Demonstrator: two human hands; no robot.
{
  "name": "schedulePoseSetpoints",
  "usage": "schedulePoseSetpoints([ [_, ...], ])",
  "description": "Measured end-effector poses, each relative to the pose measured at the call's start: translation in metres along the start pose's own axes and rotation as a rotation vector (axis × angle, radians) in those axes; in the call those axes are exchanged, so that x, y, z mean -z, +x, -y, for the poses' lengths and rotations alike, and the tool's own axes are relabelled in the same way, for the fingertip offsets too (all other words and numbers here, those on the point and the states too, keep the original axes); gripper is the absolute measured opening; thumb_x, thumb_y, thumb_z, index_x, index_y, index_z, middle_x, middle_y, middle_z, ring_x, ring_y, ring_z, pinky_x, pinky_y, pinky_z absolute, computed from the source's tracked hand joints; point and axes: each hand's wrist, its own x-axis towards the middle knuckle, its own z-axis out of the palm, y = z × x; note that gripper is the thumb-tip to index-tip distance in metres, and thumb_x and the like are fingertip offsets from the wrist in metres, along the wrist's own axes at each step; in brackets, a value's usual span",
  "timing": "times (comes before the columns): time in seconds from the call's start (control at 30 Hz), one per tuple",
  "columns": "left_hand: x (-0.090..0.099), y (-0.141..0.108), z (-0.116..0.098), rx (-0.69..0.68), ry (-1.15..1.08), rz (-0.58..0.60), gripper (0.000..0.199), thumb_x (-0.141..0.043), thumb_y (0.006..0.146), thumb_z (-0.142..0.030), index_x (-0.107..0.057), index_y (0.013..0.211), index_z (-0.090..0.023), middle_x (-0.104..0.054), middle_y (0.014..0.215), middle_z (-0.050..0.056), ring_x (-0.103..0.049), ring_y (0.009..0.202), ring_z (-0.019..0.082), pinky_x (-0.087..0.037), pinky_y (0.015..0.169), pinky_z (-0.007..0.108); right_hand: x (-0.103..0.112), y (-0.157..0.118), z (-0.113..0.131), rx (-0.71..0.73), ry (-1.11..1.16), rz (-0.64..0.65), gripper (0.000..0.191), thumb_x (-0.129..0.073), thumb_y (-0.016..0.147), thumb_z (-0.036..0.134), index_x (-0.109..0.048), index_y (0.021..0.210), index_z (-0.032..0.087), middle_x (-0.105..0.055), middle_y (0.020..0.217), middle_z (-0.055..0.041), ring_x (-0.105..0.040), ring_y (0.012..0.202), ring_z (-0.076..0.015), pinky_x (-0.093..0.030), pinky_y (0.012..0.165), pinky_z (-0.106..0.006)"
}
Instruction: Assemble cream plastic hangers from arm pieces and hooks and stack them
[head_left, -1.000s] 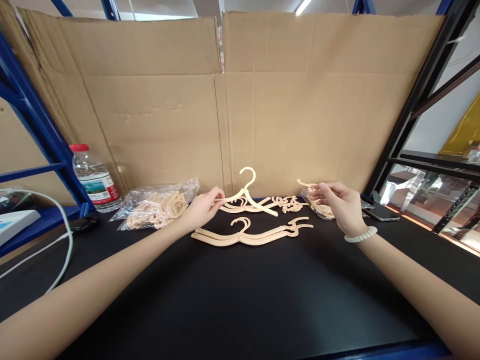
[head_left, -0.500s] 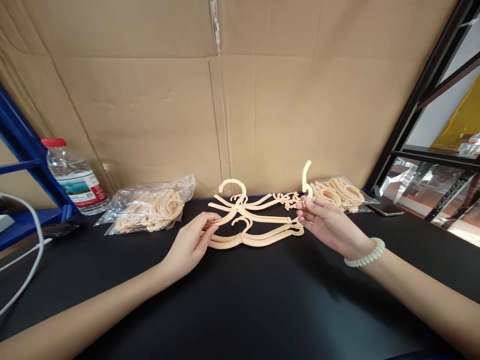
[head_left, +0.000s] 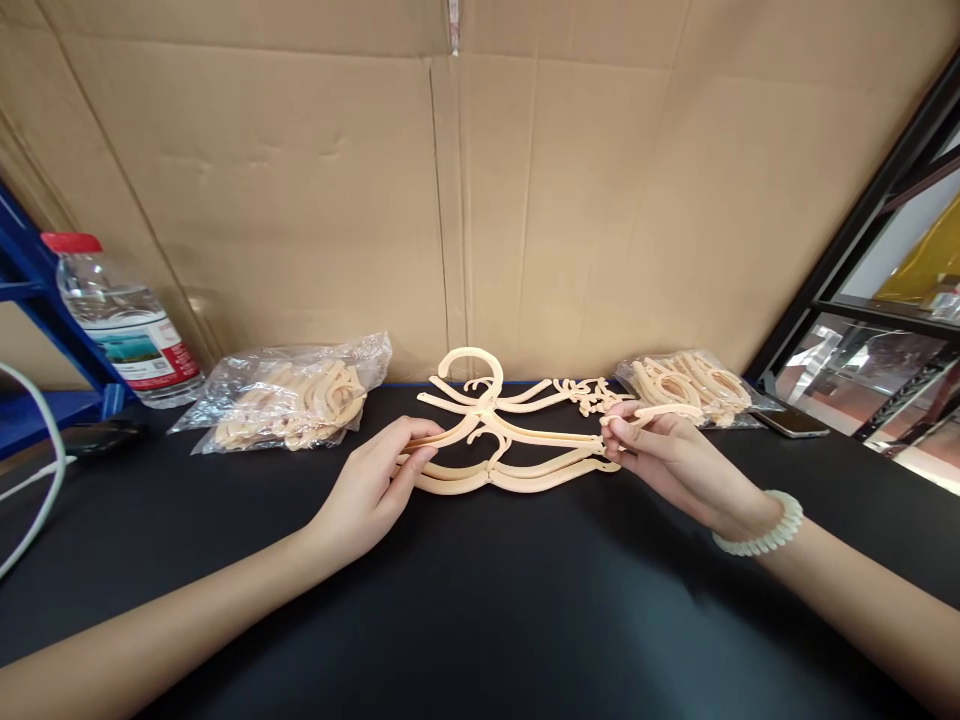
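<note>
My left hand (head_left: 375, 490) pinches the left arm of a cream-coloured plastic clothes hanger (head_left: 544, 430), whose hook points up and to the left. At its right end, my right hand (head_left: 679, 470) grips a curved cream hanger piece (head_left: 667, 411) between thumb and fingers. The piece lies almost level, with its free end toward the right. Whether it touches the hanger's tip cannot be made out. Just in front, more joined hangers (head_left: 525, 484) rest on the black table. Behind the held hanger are loose hanger arms (head_left: 525, 400) and a cluster of small cream connector pieces (head_left: 592, 392).
Clear bags of hanger parts lie left (head_left: 292, 405) and right (head_left: 690, 385). A phone (head_left: 791, 420) is beside the right bag. At far left stand a water bottle (head_left: 135, 335), a dark mouse-like object (head_left: 109, 437) and a white cable (head_left: 56, 480). Cardboard (head_left: 337, 200) walls the back.
My right hand has tipped the curved piece from upright to nearly level and brought it to the hanger's right end. My left hand keeps its hold. The view has shifted slightly.
</note>
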Motion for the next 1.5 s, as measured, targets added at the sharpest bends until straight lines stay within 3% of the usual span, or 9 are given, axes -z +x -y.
schedulePoseSetpoints([
  [0.3,0.001,0.0,-0.003,0.032,-0.018,-0.009,0.019,-0.044,0.097,-0.034,-0.057,0.105,-0.022,-0.066,0.097,0.003,-0.064,0.086,0.017,-0.053,0.066,0.024,-0.005,-0.004,0.005,-0.139,0.055,0.126,0.015,-0.073,0.084,0.032,-0.065,0.081,0.019,-0.063,0.092,-0.0028,-0.062,0.098,-0.0191,-0.049,0.095,-0.036],
  [0.6,0.001,0.0,-0.004,-0.009,-0.002,-0.018,0.017,-0.045,0.096,-0.03,-0.057,0.105,-0.022,-0.065,0.094,0.001,-0.063,0.082,0.015,-0.052,0.066,0.023,0.0,-0.005,0.006,-0.287,0.163,0.166,0.013,-0.073,0.082,0.025,-0.064,0.08,0.017,-0.07,0.088,-0.0029,-0.069,0.097,-0.0238,-0.055,0.087,-0.033],
  [0.83,0.0,-0.001,-0.003,-0.005,-0.007,-0.016,0.016,-0.046,0.096,-0.028,-0.057,0.106,-0.022,-0.064,0.096,0.002,-0.062,0.084,0.015,-0.052,0.066,0.021,0.002,-0.004,0.006,-0.317,0.14,0.205,0.013,-0.074,0.082,0.025,-0.065,0.083,0.016,-0.072,0.085,-0.0054,-0.071,0.09,-0.0194,-0.055,0.089,-0.03],
  [1.07,0.0,-0.002,-0.002,-0.052,0.025,-0.011,0.015,-0.044,0.097,-0.025,-0.056,0.106,-0.022,-0.063,0.097,0.002,-0.062,0.085,0.015,-0.051,0.066,0.022,0.002,-0.005,0.006,-0.339,0.089,0.17,0.015,-0.079,0.078,0.021,-0.066,0.082,0.016,-0.069,0.079,-0.002,-0.07,0.081,-0.0142,-0.055,0.084,-0.026],
  [1.5,0.001,-0.002,-0.001,-0.09,0.059,-0.012,0.016,-0.042,0.097,-0.024,-0.056,0.105,-0.022,-0.064,0.09,0.001,-0.062,0.077,0.015,-0.048,0.065,0.024,-0.007,-0.01,0.006,-0.204,-0.086,0.088,0.024,-0.082,0.073,0.028,-0.061,0.077,0.017,-0.067,0.073,-0.001,-0.064,0.07,-0.0129,-0.053,0.071,-0.026],
])
